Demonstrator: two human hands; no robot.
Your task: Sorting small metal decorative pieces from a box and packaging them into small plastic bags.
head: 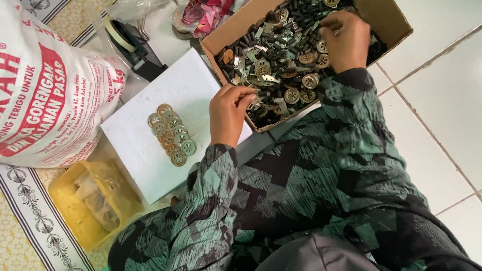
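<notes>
From the head camera, a person sits on a white tiled floor (460, 98). A brown cardboard box (380, 1) lies at 12 o'clock, full of small dark and metal parts (279, 46). The right hand (346, 39) reaches into the box at 1 o'clock, its fingers curled down among the parts; what they hold cannot be seen. The left hand (229, 114) rests at the box's near corner, fingers bent onto the parts, and I cannot tell if it grips one. The hands are apart. At 10 o'clock a white board (139, 147) carries a row of round metal discs (171, 134). A yellow tub (89, 207) sits at 8 o'clock, and a big white sack (11, 83) at 10 o'clock.
</notes>
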